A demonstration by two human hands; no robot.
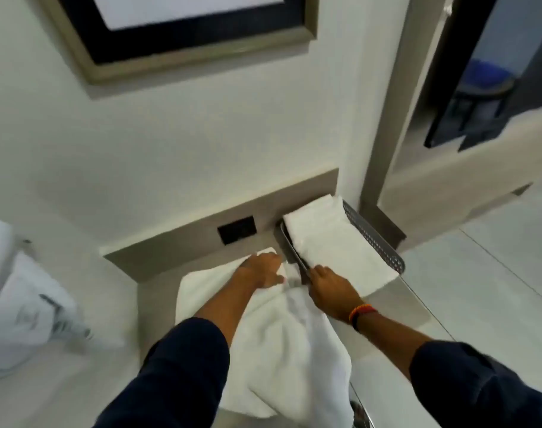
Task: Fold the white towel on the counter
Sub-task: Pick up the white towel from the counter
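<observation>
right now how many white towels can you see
2. One loose white towel lies on the counter under both hands; one folded towel sits in the metal basket to its right. More may be hidden.

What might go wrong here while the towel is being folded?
The towel hangs over the counter's near edge, so it may slide off. The right hand works right beside the tray holding a folded cloth; a tug might shift it. The bunched middle may fold unevenly.
</observation>
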